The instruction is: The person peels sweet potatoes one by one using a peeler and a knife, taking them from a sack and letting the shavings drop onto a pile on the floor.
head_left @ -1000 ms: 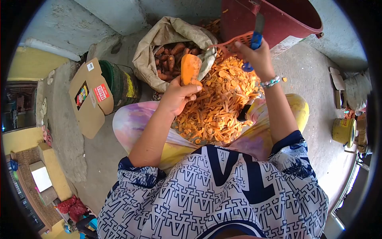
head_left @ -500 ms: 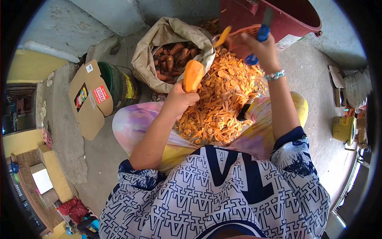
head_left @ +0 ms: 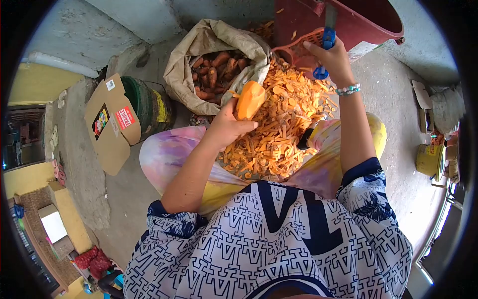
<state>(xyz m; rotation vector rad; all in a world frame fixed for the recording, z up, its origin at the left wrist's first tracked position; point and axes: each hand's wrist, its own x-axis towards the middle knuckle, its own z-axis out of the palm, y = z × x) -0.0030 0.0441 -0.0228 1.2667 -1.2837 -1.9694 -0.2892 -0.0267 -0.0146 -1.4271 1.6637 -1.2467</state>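
Note:
My left hand (head_left: 230, 125) is wrapped round a thick peeled orange carrot (head_left: 250, 99), its bare end pointing away from me. A thin strip sticks out beside it. My right hand (head_left: 334, 57) grips a knife (head_left: 328, 39) by its blue handle, blade pointing up and away; the hand is raised in front of the red tub and apart from the carrot. Below both hands lies a heap of orange peelings and round cut ends (head_left: 286, 107). An open woven sack (head_left: 181, 74) holds several unpeeled carrots (head_left: 213, 77).
A large red tub (head_left: 294, 15) stands at the back, with an orange mesh basket (head_left: 311, 42) against it. To the left are a dark green bucket (head_left: 149, 107) and a cardboard flap (head_left: 109, 124). A yellow pail (head_left: 429, 162) stands at the far right.
My left hand has turned the carrot and shifted slightly right. My right hand has tilted the knife and moved a little. An orange piece near the basket has flown farther away.

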